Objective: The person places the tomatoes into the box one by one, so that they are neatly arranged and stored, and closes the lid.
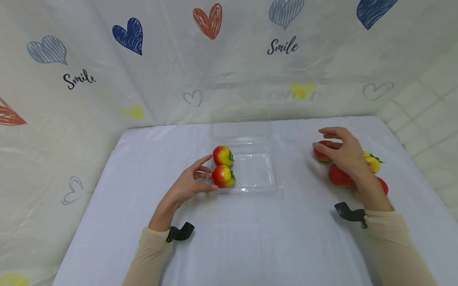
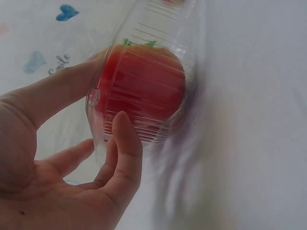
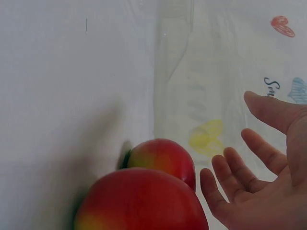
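Table (image 1: 250,238): white, bearing all we label below.
Box (image 1: 252,171): clear, near the table's middle.
Right hand (image 1: 343,155): spread wide above loose fruits (image 1: 340,176); we cannot tell contact.
Left hand (image 1: 186,184): spread wide, touching the box's left edge.
Boxed fruits (image 1: 223,176): two, along the box's left side.

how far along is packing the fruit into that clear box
Done: two fruits sit inside the clear box, along its left side. In hand: the left hand holds the box's left edge; the right hand hangs over a red fruit, seemingly not gripping it. Remaining, probably: at least four fruits on the white cloth, that one included, then closing the lid, which looks open.
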A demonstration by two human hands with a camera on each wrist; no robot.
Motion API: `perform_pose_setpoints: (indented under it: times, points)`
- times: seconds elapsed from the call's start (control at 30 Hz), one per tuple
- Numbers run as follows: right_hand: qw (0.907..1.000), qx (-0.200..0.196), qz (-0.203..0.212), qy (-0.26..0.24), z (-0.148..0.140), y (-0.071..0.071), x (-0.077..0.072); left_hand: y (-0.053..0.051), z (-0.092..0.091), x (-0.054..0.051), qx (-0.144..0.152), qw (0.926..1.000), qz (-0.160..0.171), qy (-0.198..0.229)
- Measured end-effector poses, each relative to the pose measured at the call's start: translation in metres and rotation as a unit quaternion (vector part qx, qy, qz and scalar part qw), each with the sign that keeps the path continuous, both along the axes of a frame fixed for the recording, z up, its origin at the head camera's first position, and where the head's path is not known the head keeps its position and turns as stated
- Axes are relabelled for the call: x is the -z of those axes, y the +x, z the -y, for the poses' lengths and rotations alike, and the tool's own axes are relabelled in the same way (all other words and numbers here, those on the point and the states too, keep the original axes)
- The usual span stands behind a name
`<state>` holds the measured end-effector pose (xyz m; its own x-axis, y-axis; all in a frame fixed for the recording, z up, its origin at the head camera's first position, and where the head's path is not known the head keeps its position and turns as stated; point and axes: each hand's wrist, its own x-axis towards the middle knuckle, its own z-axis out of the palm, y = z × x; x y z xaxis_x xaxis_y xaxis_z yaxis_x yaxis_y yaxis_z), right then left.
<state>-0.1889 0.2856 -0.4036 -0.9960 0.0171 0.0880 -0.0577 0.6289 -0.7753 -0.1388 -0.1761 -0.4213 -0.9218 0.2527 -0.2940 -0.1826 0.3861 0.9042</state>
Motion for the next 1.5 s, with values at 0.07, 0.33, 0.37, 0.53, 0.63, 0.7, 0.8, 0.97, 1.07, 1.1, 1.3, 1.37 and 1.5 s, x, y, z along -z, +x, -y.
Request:
perform_pose_setpoints:
  times: [0.07,0.33,0.37,0.53,0.63,0.7,0.8,0.97,1.07,1.1,1.3,1.37,1.5]
  points:
    - [1.0,0.003,-0.001,0.006,-0.003,0.0,0.0,0.0,0.0,0.0,-0.001,1.0,0.0,-0.001]
    - [0.9994,-0.013,0.013,0.029,-0.009,-0.001,-0.001,0.0,0.0,0.001,0.003,1.0,0.0,-0.001]
    - [0.9993,-0.016,0.017,0.03,-0.01,-0.002,-0.001,0.0,0.0,0.001,0.002,1.0,0.001,-0.001]
    - [0.9986,-0.022,0.027,0.041,-0.015,-0.006,0.002,0.0,-0.001,0.001,0.005,1.0,0.0,-0.001]
    - [0.9982,-0.024,0.032,0.046,-0.017,-0.007,0.003,0.0,-0.001,0.001,0.006,1.0,-0.001,0.0]
    - [0.9979,-0.027,0.035,0.048,-0.018,-0.007,0.003,-0.001,-0.001,0.001,0.005,1.0,-0.001,0.0]
    - [0.997,-0.033,0.046,0.053,-0.02,-0.007,0.003,-0.001,-0.001,0.002,0.005,1.0,-0.001,0.002]
    - [0.9927,-0.041,0.092,0.066,-0.024,-0.008,0.002,-0.001,-0.001,0.002,0.005,1.0,0.0,0.006]
    - [0.9905,-0.048,0.106,0.073,-0.024,-0.009,0.002,-0.001,-0.001,0.002,0.005,1.0,0.001,0.008]
    - [0.9903,-0.05,0.106,0.074,-0.025,-0.01,0.002,0.0,0.0,0.002,0.005,1.0,0.001,0.007]
    - [0.9859,-0.054,0.126,0.095,-0.027,-0.013,0.004,-0.001,0.0,0.004,0.001,1.0,0.002,0.005]
    - [0.9844,-0.054,0.135,0.1,-0.027,-0.014,0.005,-0.001,-0.001,0.004,0.002,1.0,0.001,0.005]
    - [0.9817,-0.052,0.149,0.106,-0.027,-0.016,0.006,-0.001,-0.001,0.003,0.001,1.0,-0.001,0.009]
